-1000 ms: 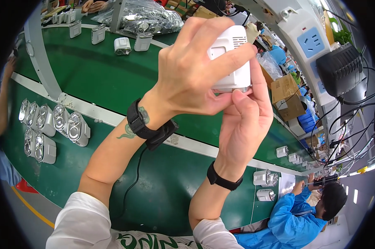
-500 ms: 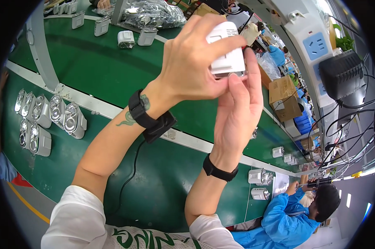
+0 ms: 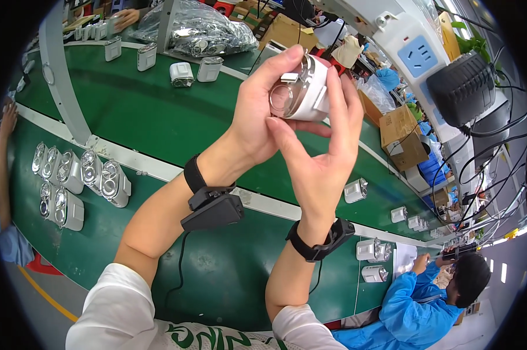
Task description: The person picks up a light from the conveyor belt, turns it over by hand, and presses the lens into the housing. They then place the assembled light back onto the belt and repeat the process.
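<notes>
Both my hands hold up a white rounded device with a clear plastic front (image 3: 310,93), above the far part of the green table. My left hand (image 3: 253,116) grips its left side, the thumb along the upper edge. From the right, my right hand (image 3: 324,151) closes on it, with its thumb near the lower edge and its fingers over the white back. The clear front, with a round ring inside, is turned toward the left. A black strap (image 3: 196,175) with a black box is around my left wrist, and another black strap (image 3: 304,245) around my right.
Several similar devices (image 3: 116,184) stand in rows at the left. More (image 3: 209,69) line the far strip beside plastic-wrapped items (image 3: 208,32). A power strip (image 3: 418,55) with a black adapter (image 3: 464,87) and loose cables hangs at right. A blue-clad co-worker (image 3: 415,309) sits at lower right.
The device has turned from its white back to show its clear front, and sits slightly lower. My hands have shifted around it. A co-worker's hand now shows more at the far left.
</notes>
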The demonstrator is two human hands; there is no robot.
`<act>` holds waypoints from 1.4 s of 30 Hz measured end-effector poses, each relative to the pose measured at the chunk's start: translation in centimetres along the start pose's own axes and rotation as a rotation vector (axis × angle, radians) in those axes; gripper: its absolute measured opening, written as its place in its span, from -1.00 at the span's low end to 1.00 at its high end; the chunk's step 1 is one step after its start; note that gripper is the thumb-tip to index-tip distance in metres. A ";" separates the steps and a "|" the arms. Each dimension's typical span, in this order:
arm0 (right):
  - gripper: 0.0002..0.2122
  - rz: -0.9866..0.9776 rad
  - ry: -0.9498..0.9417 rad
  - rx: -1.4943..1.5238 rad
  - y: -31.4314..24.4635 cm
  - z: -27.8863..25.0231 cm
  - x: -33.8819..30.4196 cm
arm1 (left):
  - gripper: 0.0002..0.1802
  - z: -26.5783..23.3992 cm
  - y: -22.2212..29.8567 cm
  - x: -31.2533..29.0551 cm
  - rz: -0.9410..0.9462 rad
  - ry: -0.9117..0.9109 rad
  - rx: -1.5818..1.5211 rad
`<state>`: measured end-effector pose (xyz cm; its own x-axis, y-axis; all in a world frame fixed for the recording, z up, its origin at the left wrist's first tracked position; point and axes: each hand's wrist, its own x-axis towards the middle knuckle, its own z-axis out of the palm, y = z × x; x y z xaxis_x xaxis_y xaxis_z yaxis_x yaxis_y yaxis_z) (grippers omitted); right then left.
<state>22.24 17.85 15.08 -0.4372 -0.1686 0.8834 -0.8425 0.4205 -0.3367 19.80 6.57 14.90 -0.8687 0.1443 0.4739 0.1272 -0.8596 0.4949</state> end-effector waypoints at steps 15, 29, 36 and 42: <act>-0.24 -0.110 0.022 -0.206 -0.5 -0.7 0.1 | -0.55 -0.5 0.9 0.1 -0.148 -0.096 -0.015; -0.39 0.395 0.038 0.737 -1.5 -1.7 -0.1 | -0.50 -0.8 -0.8 0.4 0.482 -0.037 0.735; -0.44 0.406 0.050 0.719 -2.0 -2.2 -0.1 | -0.43 0.2 0.0 0.0 0.967 0.049 1.249; -0.47 0.388 0.039 0.655 -2.4 -2.4 -0.5 | -0.40 0.3 0.3 -0.4 1.064 0.074 1.368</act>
<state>25.26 19.04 16.24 -0.7389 -0.0802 0.6691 -0.6507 -0.1733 -0.7393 20.31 6.42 15.09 -0.1559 -0.2174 0.9635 0.8582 0.4531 0.2411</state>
